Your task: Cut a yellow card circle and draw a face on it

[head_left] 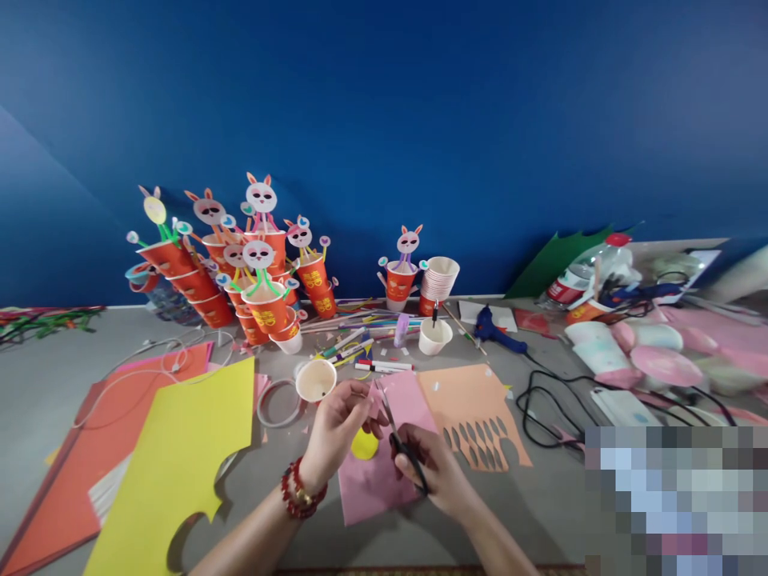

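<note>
My left hand (345,416) pinches a small piece of pink paper (376,395) between thumb and fingers. In my right hand (435,464) is a pair of scissors (408,462) with black handles, its blades reaching up to the pink piece. Whether the blades touch the paper is too small to tell. Below both hands lies a pink sheet (366,500), with a yellow paper disc (364,445) on it, partly hidden by my left fingers. An orange sheet (465,388) with rows of leaf-shaped cutouts lies to the right.
Red paper cups (264,312) with rabbit faces stand at the back left. A yellow sheet (204,408) covers orange paper on the left. Markers (384,366), a white cup (316,380), a tape roll (279,402), a blue glue gun (499,330) and black cable (531,412) surround the work spot.
</note>
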`<state>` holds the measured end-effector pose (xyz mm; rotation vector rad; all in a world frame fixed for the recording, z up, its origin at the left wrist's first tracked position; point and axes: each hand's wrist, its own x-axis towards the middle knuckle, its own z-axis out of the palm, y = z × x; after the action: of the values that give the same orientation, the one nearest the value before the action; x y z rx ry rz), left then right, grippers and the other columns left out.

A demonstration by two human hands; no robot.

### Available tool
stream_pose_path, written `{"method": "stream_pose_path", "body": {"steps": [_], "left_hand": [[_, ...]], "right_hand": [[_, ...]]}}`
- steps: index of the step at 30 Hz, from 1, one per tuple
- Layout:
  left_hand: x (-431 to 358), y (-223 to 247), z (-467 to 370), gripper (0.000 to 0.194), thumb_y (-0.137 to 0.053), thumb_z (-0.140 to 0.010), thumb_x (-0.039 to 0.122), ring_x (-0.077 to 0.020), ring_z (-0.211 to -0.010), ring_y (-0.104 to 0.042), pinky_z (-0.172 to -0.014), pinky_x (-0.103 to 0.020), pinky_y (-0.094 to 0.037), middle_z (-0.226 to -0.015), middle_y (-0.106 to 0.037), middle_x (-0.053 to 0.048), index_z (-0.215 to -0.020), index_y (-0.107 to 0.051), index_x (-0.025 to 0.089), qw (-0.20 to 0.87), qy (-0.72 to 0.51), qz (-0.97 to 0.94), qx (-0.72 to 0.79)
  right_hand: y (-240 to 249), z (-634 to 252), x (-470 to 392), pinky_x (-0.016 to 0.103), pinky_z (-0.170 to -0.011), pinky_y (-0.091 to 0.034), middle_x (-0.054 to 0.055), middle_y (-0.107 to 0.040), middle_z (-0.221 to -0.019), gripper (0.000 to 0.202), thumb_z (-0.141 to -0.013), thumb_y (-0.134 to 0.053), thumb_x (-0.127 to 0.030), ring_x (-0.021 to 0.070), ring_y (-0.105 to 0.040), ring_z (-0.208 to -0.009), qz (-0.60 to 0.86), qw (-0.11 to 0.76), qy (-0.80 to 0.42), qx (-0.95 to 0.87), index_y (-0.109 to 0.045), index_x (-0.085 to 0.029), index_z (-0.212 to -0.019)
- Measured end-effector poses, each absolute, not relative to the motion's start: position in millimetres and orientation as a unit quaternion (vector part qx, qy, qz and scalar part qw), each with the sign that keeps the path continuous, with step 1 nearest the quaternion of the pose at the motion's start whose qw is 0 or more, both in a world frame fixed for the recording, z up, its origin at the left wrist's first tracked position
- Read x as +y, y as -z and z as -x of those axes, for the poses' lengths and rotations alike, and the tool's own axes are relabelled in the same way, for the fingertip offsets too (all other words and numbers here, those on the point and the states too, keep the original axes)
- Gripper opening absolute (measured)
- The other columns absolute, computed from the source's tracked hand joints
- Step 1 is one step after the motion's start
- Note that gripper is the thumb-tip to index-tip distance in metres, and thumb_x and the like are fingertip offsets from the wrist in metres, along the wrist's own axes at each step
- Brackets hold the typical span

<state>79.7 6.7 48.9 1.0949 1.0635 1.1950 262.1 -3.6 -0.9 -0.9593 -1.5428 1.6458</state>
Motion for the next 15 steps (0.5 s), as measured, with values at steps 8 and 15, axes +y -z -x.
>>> {"method": "stream_pose_path", "body": {"steps": [8, 15], "left_hand": [[7, -48, -81, 0.029, -0.063, -0.088, 0.044, -0.0162, -0.054, -0.068, -0.054, -0.025, -0.047, -0.071, -0.075, -0.007, -0.088, -0.054, 0.017, 0.581, -0.498, -0.457, 0.453], [7, -47, -80, 0.030, -0.065, -0.088, 0.045, -0.0156, -0.054, -0.068, -0.054, -0.024, -0.047, -0.070, -0.075, -0.007, -0.087, -0.054, 0.017, 0.594, -0.496, -0.450, 0.447]], "right_hand": [[5, -261, -5, 0.023, -0.051, -0.029, -0.002, -0.051, -0.061, 0.059, -0.078, -0.063, -0.076, 0.0104, -0.043, -0.054, 0.380, 0.343, -0.629, -0.585, -0.048, -0.019, -0.072], [13, -261, -5, 0.022, -0.049, -0.031, -0.002, -0.052, -0.059, 0.060, -0.077, -0.062, -0.078, 0.0110, -0.046, -0.051, 0.388, 0.343, -0.623, -0.586, -0.049, -0.019, -0.072]]}}
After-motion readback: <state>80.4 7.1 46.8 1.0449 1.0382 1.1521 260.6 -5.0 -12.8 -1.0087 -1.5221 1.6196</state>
